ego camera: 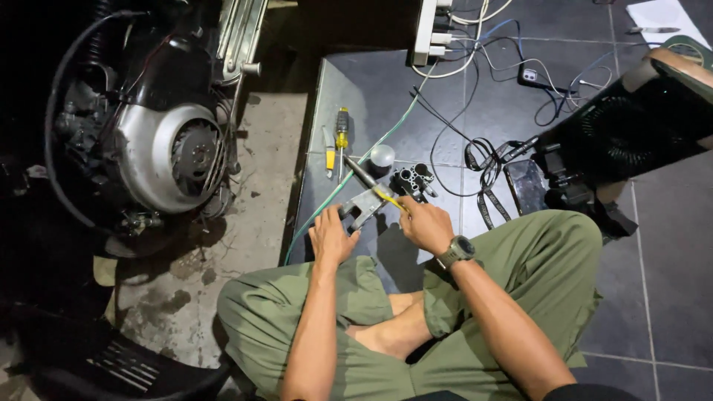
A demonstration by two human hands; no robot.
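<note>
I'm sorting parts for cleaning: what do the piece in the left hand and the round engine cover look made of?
Part under the left hand, the grey bracket: probably cast metal, dull matte grey. Engine cover: seemingly bare metal, smooth silver sheen reflecting light.

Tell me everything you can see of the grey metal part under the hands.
The angular grey metal part looks like cast, dull metal with flat faces and a notch; finer detail is too small to tell. It lies flat on the dark tiled floor, just in front of the seated person's knees. The left hand presses on its near left end. The right hand holds a yellow-handled screwdriver whose shaft crosses over the part.
</note>
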